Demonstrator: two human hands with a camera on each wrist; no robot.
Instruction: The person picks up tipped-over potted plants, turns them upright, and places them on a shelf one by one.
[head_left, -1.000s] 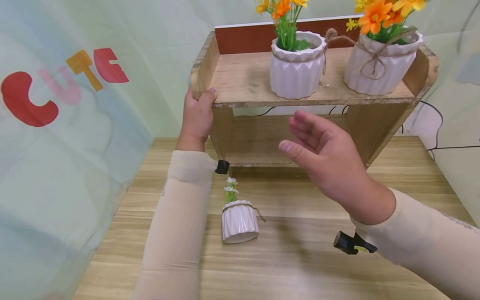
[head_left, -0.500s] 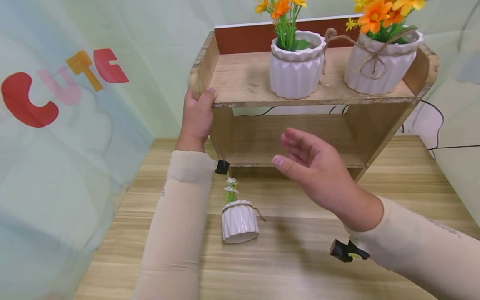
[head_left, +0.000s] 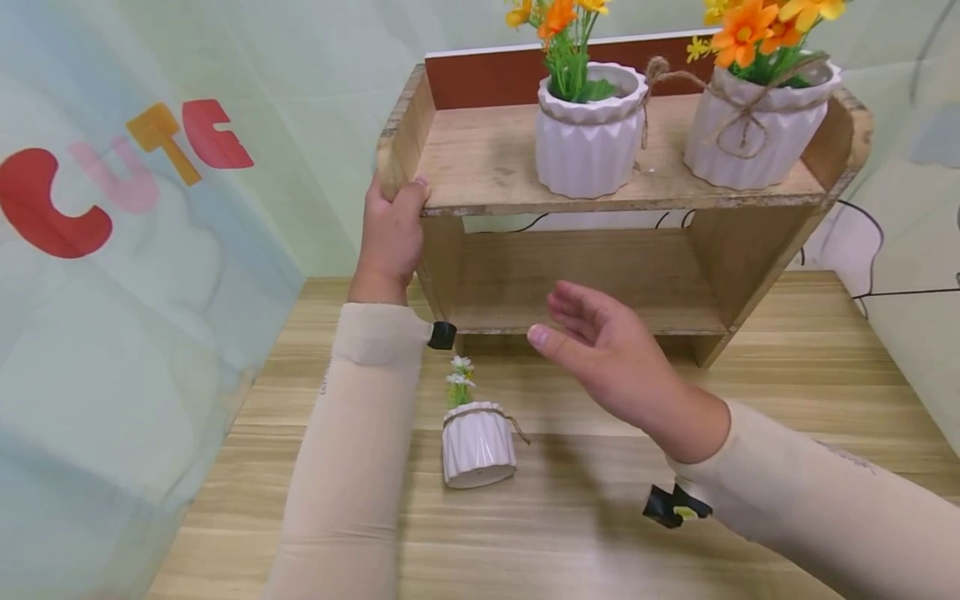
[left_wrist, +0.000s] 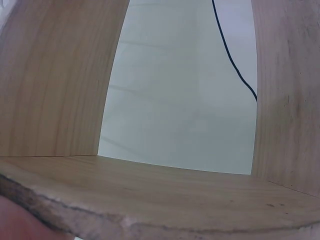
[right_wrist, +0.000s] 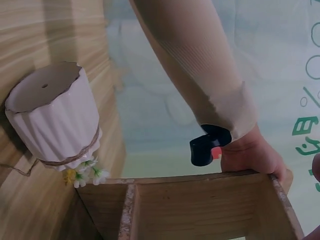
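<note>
- Nearest, spread beneath and in front of the two-tier pale wooden shelf: a light wood-grain tabletop.
- Lying on its side on that tabletop, before the left part of the shelf: a white fluted ceramic pot banded with brown twine, base turned away from the shelf, small drain hole showing in the right wrist view, little white and yellow flowers pointing toward the shelf.
- Raised in front of the shelf's lower tier, to the right of the fallen pot and apart from both: the right hand, free of any object, fingers loosely extended, thumb apart, a beige fabric sleeve at the wrist.
- At the shelf's left front corner, level with the upper board: the left hand, gripping the side panel, thumb on the front edge.
- Upright on the shelf's upper board: a white fluted centre pot and a white fluted end pot beside the right side panel, both tied with twine, both holding orange and yellow flowers.
- Along the shelf's upper back: a flat red-brown strip.
- Behind the shelf: a pale green-blue curtain, lettered "CUTE" to the shelf's left.
</note>
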